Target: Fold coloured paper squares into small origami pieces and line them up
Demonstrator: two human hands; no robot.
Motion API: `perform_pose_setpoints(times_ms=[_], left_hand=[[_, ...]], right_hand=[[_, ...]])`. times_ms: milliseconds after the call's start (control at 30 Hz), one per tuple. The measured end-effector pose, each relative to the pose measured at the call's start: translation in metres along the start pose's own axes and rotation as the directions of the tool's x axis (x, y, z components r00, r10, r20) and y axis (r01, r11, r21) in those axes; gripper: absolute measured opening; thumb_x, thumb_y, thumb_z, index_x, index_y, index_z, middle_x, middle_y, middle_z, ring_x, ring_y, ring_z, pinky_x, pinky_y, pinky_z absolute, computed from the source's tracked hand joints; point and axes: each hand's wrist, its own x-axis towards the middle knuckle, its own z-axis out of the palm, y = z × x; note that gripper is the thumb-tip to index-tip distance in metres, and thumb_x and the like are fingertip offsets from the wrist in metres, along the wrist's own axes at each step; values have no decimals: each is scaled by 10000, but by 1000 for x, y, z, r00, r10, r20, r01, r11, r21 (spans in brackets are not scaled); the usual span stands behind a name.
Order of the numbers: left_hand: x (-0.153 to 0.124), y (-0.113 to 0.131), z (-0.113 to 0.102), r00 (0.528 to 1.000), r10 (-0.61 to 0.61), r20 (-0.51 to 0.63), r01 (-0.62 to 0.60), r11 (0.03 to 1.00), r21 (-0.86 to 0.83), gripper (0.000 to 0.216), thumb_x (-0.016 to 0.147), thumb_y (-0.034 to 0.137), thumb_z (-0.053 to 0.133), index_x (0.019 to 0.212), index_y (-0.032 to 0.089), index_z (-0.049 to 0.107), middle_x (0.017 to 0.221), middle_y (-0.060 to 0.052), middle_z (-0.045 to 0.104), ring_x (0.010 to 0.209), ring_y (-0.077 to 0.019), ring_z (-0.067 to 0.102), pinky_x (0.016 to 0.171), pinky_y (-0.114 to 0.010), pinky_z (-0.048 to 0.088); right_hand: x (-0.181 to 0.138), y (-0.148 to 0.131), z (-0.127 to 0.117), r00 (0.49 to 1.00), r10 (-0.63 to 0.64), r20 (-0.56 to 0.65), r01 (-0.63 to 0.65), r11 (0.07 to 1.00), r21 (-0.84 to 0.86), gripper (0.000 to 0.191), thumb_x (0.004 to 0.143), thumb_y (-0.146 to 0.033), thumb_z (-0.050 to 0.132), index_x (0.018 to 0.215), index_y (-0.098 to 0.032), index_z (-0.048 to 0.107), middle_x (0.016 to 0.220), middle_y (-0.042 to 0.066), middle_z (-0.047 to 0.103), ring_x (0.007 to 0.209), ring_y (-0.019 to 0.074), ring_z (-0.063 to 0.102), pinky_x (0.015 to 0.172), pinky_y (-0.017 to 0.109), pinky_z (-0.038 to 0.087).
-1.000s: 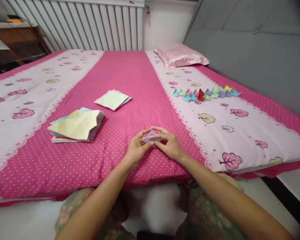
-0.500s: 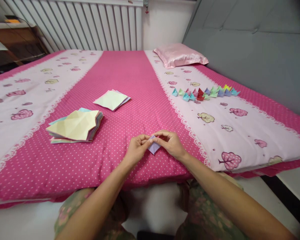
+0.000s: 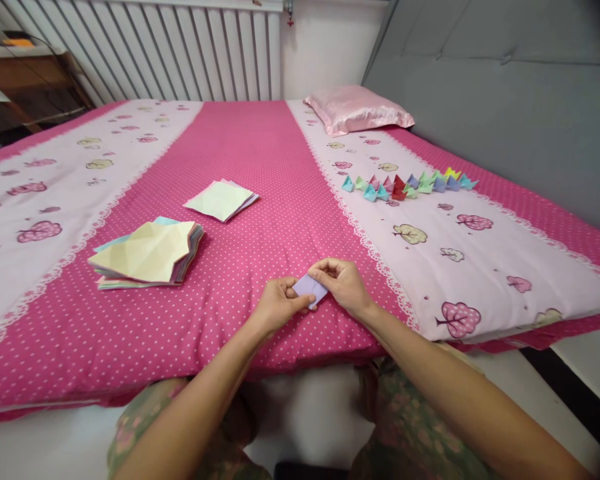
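Observation:
A small folded piece of purple origami paper (image 3: pixel 309 290) is held between my two hands, just over the near edge of the bed. My left hand (image 3: pixel 279 305) pinches its lower left side, with the thumb on top and fingers beneath. From the upper right, my right hand (image 3: pixel 344 285) grips the opposite corner between thumb and fingers. Its face towards me looks flat and roughly square. Several small folded paper figures (image 3: pixel 399 187) in blue, green, pink, red, purple and yellow stand in rows at the right.
A thick stack of creased coloured paper (image 3: pixel 147 253) lies on the left of the pink dotted bedspread (image 3: pixel 240 260). Behind it sits a thinner paper stack (image 3: pixel 223 200). A pink satin pillow (image 3: pixel 359 110) rests at the far right, beside the grey padded headboard (image 3: pixel 500 107).
The purple paper has turned from a point-down diamond to a tilted square. My left hand has shifted its pinch to the paper's lower side, and my right hand stays at its top.

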Motion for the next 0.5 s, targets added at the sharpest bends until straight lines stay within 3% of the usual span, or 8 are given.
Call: perform_pose_setpoints(times_ms=[300,500], left_hand=[[-4,3,3,999,-27,-30,25,997,-70,251,508,126,763,731,91,654,585,-53,677,504,-115,605,544,-220,463],[-4,6,2,999,-26,31,28,996,-80,297,465,139,780,726,94,645,585,-43,678,501,-112,601,520,-205,451]], right_hand=[[2,1,1,998,41,-38,-39,997,61,214,653,-366,687,691,-162,636,626,12,630,536,123,555,513,251,452],[1,1,1,998,49,-42,-46,995,84,222,659,-362,686,703,-151,634,625,4,626,539,113,551,509,232,443]])
